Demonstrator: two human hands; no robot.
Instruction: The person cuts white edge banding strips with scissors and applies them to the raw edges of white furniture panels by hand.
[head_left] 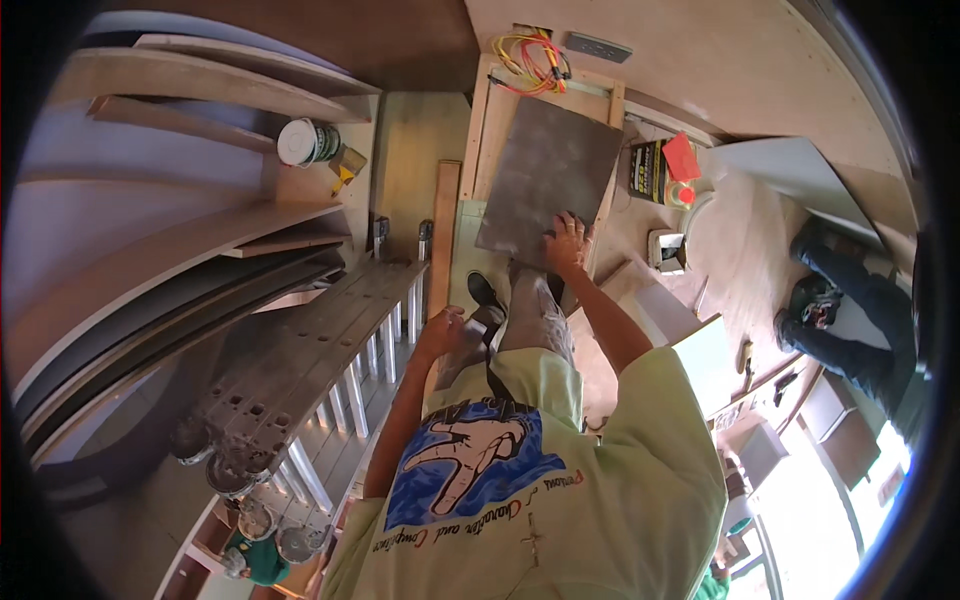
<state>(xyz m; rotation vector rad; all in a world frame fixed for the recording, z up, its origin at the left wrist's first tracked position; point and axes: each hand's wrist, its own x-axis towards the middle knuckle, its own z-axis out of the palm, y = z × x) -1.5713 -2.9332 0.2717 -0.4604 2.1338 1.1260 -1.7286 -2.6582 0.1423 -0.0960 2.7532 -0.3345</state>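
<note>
A dark grey rectangular panel (550, 165) with smudged pale marks lies tilted in front of me, over a light wooden frame (483, 140). My right hand (568, 243) rests on its near right part, fingers spread on the surface. To the left, beside my thigh, my left hand (443, 328) is curled closed; whatever it may hold is hidden. A dark strap (490, 360) hangs from my waist close by. My trousers carry whitish dust.
An aluminium ladder (330, 340) stands left, beside curved shelving holding a white tub (308, 143) and a yellow-handled brush (344, 178). Coiled wires (535, 62) hang ahead. On the right are a black and yellow box (650, 170), loose boards (705, 360) and another person's legs (850, 290).
</note>
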